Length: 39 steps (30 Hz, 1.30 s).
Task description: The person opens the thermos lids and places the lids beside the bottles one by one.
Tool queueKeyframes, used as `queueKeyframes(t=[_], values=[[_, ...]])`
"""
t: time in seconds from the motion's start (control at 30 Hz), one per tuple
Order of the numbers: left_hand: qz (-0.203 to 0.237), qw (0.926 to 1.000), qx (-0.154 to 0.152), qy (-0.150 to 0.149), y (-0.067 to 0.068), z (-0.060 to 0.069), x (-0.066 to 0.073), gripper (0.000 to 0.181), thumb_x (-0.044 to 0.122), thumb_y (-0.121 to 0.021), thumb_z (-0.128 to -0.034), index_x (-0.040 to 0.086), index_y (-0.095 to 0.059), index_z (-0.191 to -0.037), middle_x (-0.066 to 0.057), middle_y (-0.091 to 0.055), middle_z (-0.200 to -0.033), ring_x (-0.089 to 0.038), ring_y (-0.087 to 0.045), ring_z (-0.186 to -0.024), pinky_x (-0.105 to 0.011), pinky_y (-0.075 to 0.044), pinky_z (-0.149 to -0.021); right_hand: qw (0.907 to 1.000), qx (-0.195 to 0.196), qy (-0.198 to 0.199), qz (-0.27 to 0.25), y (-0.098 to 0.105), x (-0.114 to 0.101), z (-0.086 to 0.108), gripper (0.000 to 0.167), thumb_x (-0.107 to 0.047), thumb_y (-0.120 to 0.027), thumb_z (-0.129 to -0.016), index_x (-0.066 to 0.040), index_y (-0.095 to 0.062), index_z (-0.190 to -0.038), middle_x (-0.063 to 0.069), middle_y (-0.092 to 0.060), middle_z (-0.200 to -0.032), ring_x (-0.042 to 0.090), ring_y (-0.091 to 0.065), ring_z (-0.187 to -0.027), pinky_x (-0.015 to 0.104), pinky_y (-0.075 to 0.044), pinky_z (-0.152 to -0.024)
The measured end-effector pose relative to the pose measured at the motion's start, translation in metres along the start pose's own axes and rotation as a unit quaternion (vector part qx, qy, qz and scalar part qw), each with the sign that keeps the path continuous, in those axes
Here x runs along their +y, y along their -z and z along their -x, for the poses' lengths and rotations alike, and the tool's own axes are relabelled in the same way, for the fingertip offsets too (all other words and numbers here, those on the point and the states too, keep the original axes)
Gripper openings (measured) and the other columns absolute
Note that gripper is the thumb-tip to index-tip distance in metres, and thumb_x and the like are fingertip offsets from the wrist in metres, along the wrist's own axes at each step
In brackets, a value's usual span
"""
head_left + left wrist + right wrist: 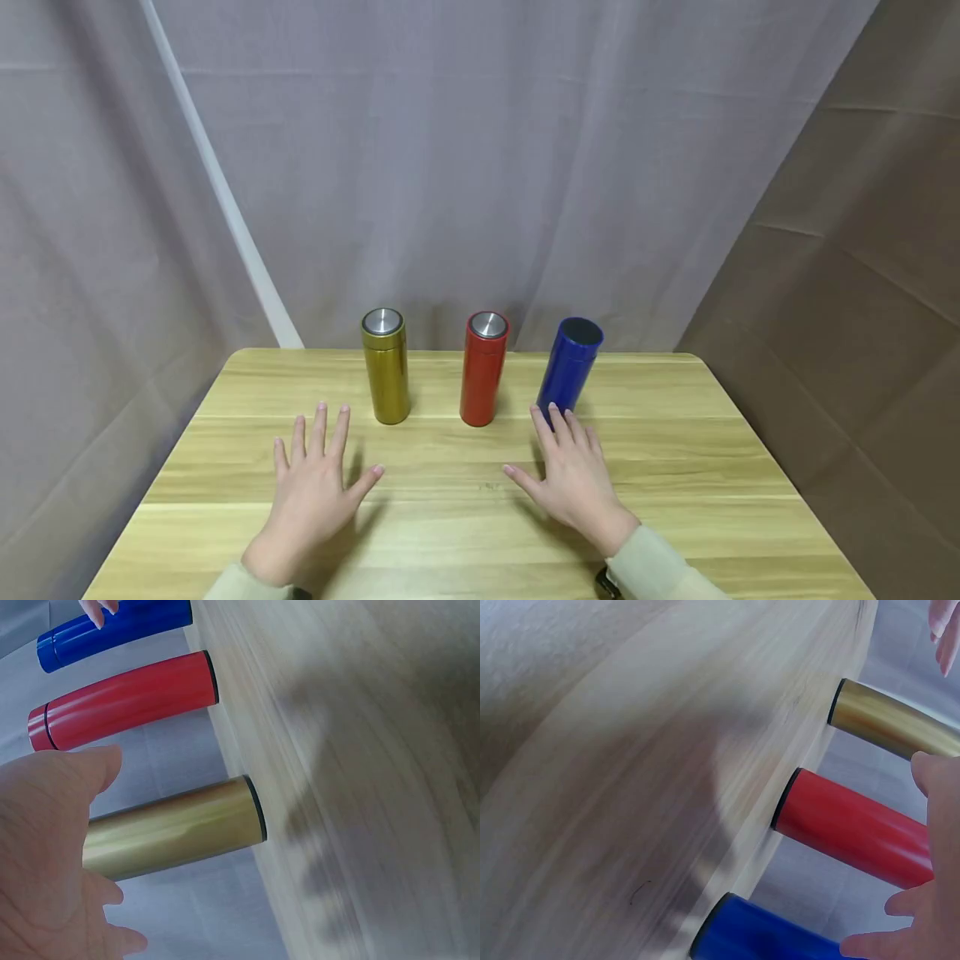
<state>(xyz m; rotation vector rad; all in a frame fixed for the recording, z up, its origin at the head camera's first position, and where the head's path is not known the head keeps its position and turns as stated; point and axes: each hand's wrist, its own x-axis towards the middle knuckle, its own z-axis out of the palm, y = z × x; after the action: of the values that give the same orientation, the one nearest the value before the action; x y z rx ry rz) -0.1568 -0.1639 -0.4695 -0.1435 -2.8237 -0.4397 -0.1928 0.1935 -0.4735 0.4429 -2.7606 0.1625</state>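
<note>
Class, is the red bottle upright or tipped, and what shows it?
Upright: the red bottle stands base down on the table, its silver top facing up.

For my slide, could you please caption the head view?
Left hand and right hand spread before gold, red and blue flasks.

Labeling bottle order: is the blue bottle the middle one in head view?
No, the red bottle stands between the gold bottle and the blue bottle.

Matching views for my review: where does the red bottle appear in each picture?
Head: red bottle near the centre, below mid-height.
Left wrist: red bottle at upper left, tipped sideways in the image.
Right wrist: red bottle right of centre, slightly low.
Shared landmark: gold bottle, its neighbour in all three.
</note>
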Motion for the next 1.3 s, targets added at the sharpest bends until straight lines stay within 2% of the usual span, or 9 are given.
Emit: queueKeyframes(t=[0.17, 0.33, 0.5, 0.63, 0.8, 0.97, 1.1, 1.3], values=[[0.003, 1.0000, 0.003, -0.003, -0.001, 0.000, 0.000, 0.097, 0.068, -0.053, -0.0853, 0.017, -0.012, -0.156, -0.023, -0.008, -0.158, -0.054, -0.009, -0.138, -0.073, -0.001, -0.104, 0.9998, 0.004, 0.000, -0.020, 0.001, -0.002, 0.001, 0.095, -0.076, -0.047, -0.083, -0.015, -0.027, -0.153, 0.020, -0.040, -0.146, 0.041, -0.041, -0.129, 0.060, -0.037, -0.099], [0.012, 0.9999, -0.003, -0.003, -0.003, 0.002, 0.000, 0.097, 0.069, -0.052, -0.0857, 0.016, -0.011, -0.156, -0.023, -0.007, -0.158, -0.054, -0.008, -0.139, -0.073, -0.001, -0.103, 0.9978, 0.012, 0.003, -0.065, 0.001, -0.004, 0.000, 0.091, -0.074, -0.047, -0.085, -0.011, -0.034, -0.149, 0.017, -0.050, -0.138, 0.036, -0.049, -0.123, 0.056, -0.044, -0.094], [0.022, 0.9998, -0.005, -0.002, -0.002, 0.001, 0.000, 0.096, 0.067, -0.053, -0.0862, 0.017, -0.010, -0.156, -0.022, -0.008, -0.158, -0.052, -0.007, -0.140, -0.073, -0.003, -0.103, 0.9929, 0.035, 0.010, -0.113, 0.006, -0.009, -0.010, 0.087, -0.070, -0.051, -0.086, -0.007, -0.040, -0.144, 0.016, -0.055, -0.131, 0.032, -0.052, -0.119, 0.049, -0.045, -0.095], [0.027, 0.9995, -0.014, 0.000, 0.000, -0.002, -0.001, 0.097, 0.067, -0.052, -0.0867, 0.016, -0.008, -0.156, -0.021, -0.004, -0.159, -0.052, -0.006, -0.140, -0.073, -0.001, -0.104, 0.9882, 0.026, -0.009, -0.151, 0.011, -0.017, -0.018, 0.085, -0.071, -0.051, -0.085, -0.009, -0.042, -0.143, 0.014, -0.056, -0.130, 0.031, -0.054, -0.117, 0.049, -0.046, -0.093], [0.024, 0.9994, -0.024, 0.004, 0.001, -0.004, -0.002, 0.099, 0.075, -0.041, -0.0857, 0.015, -0.005, -0.156, -0.021, -0.003, -0.159, -0.053, -0.006, -0.139, -0.073, -0.001, -0.104, 0.9770, 0.001, -0.049, -0.207, 0.015, -0.027, -0.028, 0.083, -0.074, -0.049, -0.083, -0.017, -0.043, -0.143, 0.009, -0.056, -0.132, 0.028, -0.053, -0.120, 0.050, -0.046, -0.093], [0.029, 0.9993, -0.024, 0.007, 0.001, -0.005, -0.003, 0.100, 0.074, -0.044, -0.0857, 0.015, -0.005, -0.156, -0.022, -0.003, -0.159, -0.053, -0.005, -0.139, -0.073, -0.002, -0.104, 0.9639, -0.017, -0.071, -0.256, 0.020, -0.038, -0.038, 0.080, -0.074, -0.048, -0.083, -0.020, -0.044, -0.142, 0.004, -0.059, -0.126, 0.022, -0.056, -0.115, 0.046, -0.048, -0.089], [0.042, 0.9988, -0.026, 0.007, 0.001, -0.008, -0.002, 0.099, 0.068, -0.051, -0.0865, 0.013, -0.007, -0.156, -0.022, -0.003, -0.158, -0.052, -0.005, -0.140, -0.073, -0.002, -0.104, 0.9579, -0.022, -0.069, -0.278, 0.023, -0.047, -0.047, 0.081, -0.075, -0.048, -0.083, -0.020, -0.043, -0.143, 0.000, -0.059, -0.124, 0.017, -0.057, -0.110, 0.042, -0.049, -0.086], [0.067, 0.9975, -0.024, -0.001, 0.003, -0.017, 0.001, 0.099, 0.067, -0.054, -0.0861, 0.013, -0.009, -0.156, -0.022, -0.006, -0.158, -0.052, -0.006, -0.140, -0.072, -0.005, -0.105, 0.9439, -0.023, -0.056, -0.325, 0.033, -0.066, -0.063, 0.077, -0.071, -0.053, -0.084, -0.023, -0.041, -0.142, 0.000, -0.058, -0.126, 0.021, -0.058, -0.109, 0.040, -0.050, -0.087]])
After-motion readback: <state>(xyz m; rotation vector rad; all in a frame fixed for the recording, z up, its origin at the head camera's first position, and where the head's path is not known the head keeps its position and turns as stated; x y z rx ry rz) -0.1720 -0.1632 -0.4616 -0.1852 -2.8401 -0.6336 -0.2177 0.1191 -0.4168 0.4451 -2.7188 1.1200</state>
